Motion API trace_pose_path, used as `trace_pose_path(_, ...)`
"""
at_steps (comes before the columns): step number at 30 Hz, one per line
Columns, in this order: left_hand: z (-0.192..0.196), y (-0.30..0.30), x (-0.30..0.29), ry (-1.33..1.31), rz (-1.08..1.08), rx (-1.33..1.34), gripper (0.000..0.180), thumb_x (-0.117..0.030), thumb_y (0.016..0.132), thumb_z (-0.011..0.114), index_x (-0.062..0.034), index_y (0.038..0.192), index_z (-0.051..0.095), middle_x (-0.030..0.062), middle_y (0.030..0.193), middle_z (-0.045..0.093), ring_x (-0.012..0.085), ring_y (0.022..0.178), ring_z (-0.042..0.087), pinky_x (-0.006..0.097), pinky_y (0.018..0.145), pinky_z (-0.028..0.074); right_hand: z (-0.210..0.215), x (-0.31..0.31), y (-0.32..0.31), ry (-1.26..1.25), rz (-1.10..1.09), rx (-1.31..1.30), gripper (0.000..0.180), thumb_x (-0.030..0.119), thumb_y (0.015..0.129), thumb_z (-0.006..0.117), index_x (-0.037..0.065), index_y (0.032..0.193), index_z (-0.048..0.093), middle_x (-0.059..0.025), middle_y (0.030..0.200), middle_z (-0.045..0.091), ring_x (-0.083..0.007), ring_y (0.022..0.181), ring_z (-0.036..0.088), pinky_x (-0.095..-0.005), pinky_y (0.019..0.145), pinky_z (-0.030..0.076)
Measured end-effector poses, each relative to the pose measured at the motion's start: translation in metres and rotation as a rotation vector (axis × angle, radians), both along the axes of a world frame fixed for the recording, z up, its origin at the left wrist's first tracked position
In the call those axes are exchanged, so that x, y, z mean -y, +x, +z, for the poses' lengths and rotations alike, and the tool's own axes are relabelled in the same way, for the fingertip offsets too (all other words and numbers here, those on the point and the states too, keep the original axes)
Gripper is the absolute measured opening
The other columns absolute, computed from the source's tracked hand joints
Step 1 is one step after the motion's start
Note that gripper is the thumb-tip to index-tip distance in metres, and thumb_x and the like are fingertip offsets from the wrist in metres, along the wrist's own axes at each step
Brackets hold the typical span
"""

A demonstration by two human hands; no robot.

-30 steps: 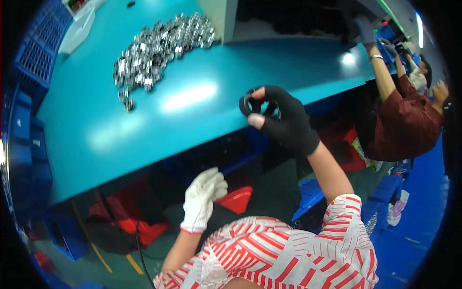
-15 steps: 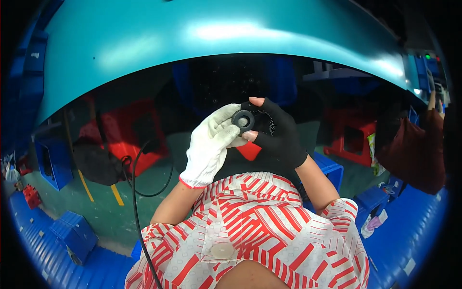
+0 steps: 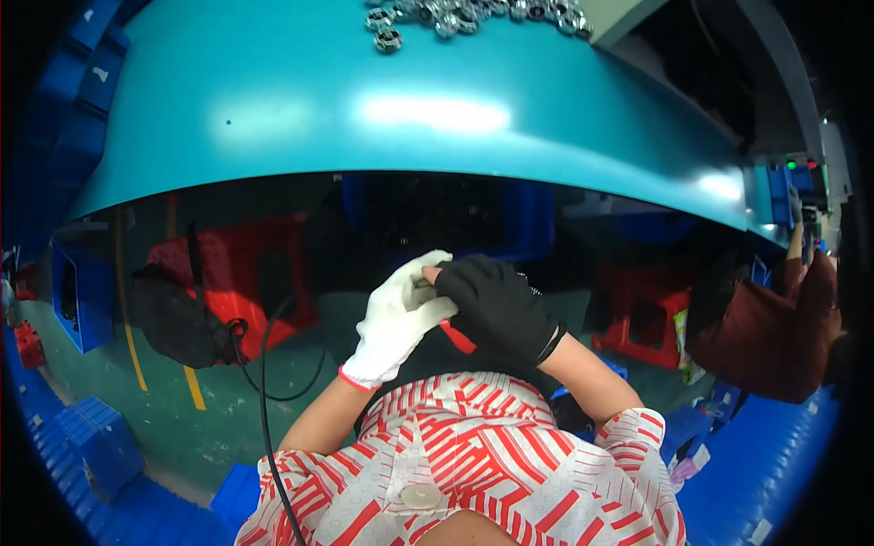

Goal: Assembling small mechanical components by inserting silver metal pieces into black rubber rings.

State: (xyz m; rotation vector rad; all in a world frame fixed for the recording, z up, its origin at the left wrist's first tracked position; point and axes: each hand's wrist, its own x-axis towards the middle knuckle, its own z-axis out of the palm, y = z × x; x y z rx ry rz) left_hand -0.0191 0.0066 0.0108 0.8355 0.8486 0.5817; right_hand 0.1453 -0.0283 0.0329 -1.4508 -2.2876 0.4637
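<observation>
My left hand (image 3: 393, 320), in a white knit glove with a red cuff edge, is curled with thumb and fingers bent toward my right hand. My right hand (image 3: 499, 308) wears a black glove with bare fingertips and lies over the fingers of the left, its back turned up. Both hands meet in front of my waist, below the table's edge. The black ring seen between them a moment ago is now almost wholly hidden by the gloves and fingers.
A teal table (image 3: 300, 127) curves across ahead, with several shiny metal round parts (image 3: 446, 20) at its far side. Below its edge stands a blue bin (image 3: 537, 223). Red stools (image 3: 637, 305) flank me, and a black cable (image 3: 261, 400) hangs at the left.
The view has tilted up, bringing the metal parts into sight. My right hand has turned over and closed in over the left, covering the black ring that showed face-on before.
</observation>
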Motion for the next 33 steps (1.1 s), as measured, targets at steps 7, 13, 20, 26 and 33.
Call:
trace_pose_path(7,-0.006,-0.016,-0.008,-0.322,0.176,0.312,0.046,0.011,0.076,0.057,0.0023,0.12,0.051,0.0101,0.101,0.055,0.0191,0.092,0.061,0.031,0.083,0.056,0.065,-0.089,0.01,0.22,-0.028,-0.201,0.033,0.01,0.074,0.073,0.009,0.105,0.064,-0.0105,0.089,0.066,-0.0274,0.081,0.063,-0.0352,0.067,0.05)
trace_pose_path(13,-0.014,-0.022,-0.016,-0.306,0.281,0.57,0.049,0.002,0.079,0.065,0.0,0.125,0.048,0.0151,0.113,0.055,0.0276,0.101,0.061,0.039,0.086,0.057,0.055,-0.2,0.011,0.356,-0.276,0.178,0.025,0.019,0.083,0.063,0.014,0.108,0.063,-0.0099,0.105,0.063,-0.0311,0.088,0.063,-0.0394,0.071,0.05)
trace_pose_path(20,-0.009,-0.028,-0.025,-0.293,0.294,0.76,0.054,-0.005,0.082,0.067,0.0021,0.13,0.043,0.0174,0.122,0.053,0.0313,0.111,0.057,0.041,0.091,0.054,0.056,-0.187,0.014,0.336,-0.222,0.083,0.019,0.021,0.08,0.062,0.01,0.096,0.063,-0.0116,0.092,0.064,-0.0328,0.083,0.063,-0.0423,0.069,0.05)
trace_pose_path(26,-0.014,-0.026,-0.02,-0.327,0.208,0.736,0.057,-0.005,0.081,0.069,0.0001,0.131,0.043,0.0137,0.12,0.054,0.0267,0.11,0.057,0.04,0.095,0.051,0.057,-0.097,0.01,0.076,-0.1,-0.402,0.027,0.01,0.077,0.071,0.005,0.102,0.061,-0.0106,0.092,0.064,-0.0237,0.075,0.064,-0.0302,0.066,0.05)
trace_pose_path(33,-0.012,-0.007,-0.004,-0.331,0.126,0.619,0.052,0.003,0.084,0.059,0.003,0.133,0.039,0.014,0.13,0.047,0.0236,0.112,0.056,0.035,0.097,0.048,0.009,-0.013,0.003,0.021,-0.11,-0.437,0.031,0.007,0.072,0.074,0.006,0.101,0.064,-0.0099,0.097,0.064,-0.026,0.082,0.061,-0.0333,0.067,0.05)
